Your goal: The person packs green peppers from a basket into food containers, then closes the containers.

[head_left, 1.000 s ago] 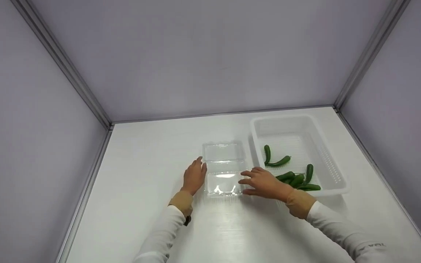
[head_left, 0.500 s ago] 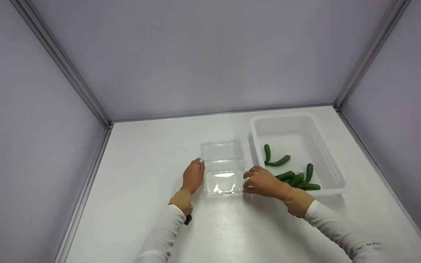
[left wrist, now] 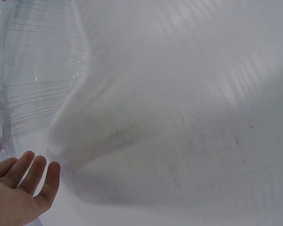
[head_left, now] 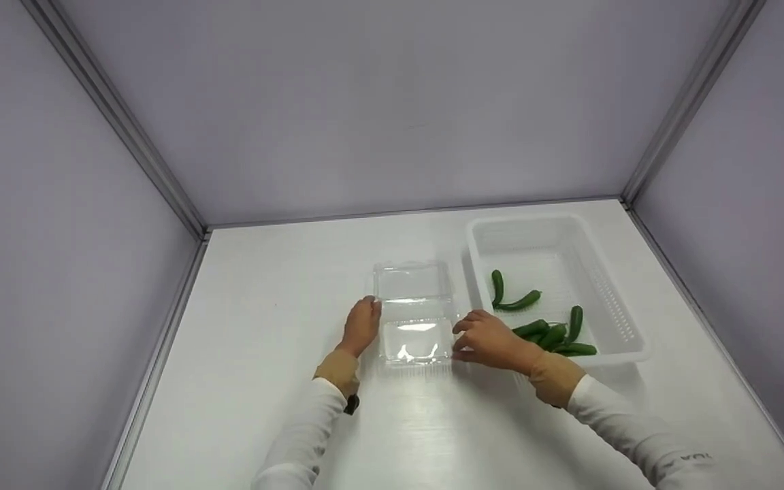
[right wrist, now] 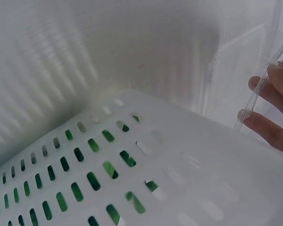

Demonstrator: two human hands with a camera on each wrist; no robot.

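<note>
Fingers (head_left: 369,306) of left hand (head_left: 361,327) are lying straight against clear hinged plastic clamshell box (head_left: 414,320), lid open, nothing inside; green chili peppers (head_left: 547,321) waiting in white slotted basket (head_left: 627,327). Right wrist view: right hand (right wrist: 272,109) fingers are pinching box rim.

Clamshell container (head_left: 414,320): colourless, see-through, with bright white glare spots on the near half; fine parallel ribbing along its wall in the left wrist view (left wrist: 35,89). Basket (head_left: 620,299): white, walls patterned with rows of small oblong slots (right wrist: 80,183), green showing through them. Peppers (head_left: 555,333): deep glossy green. Bench (head_left: 283,299): plain white. Enclosure walls (head_left: 365,102): pale lilac-grey, silver-grey frame strips. Sleeves (head_left: 303,435): white; cuffs (head_left: 337,374) tan.
</note>
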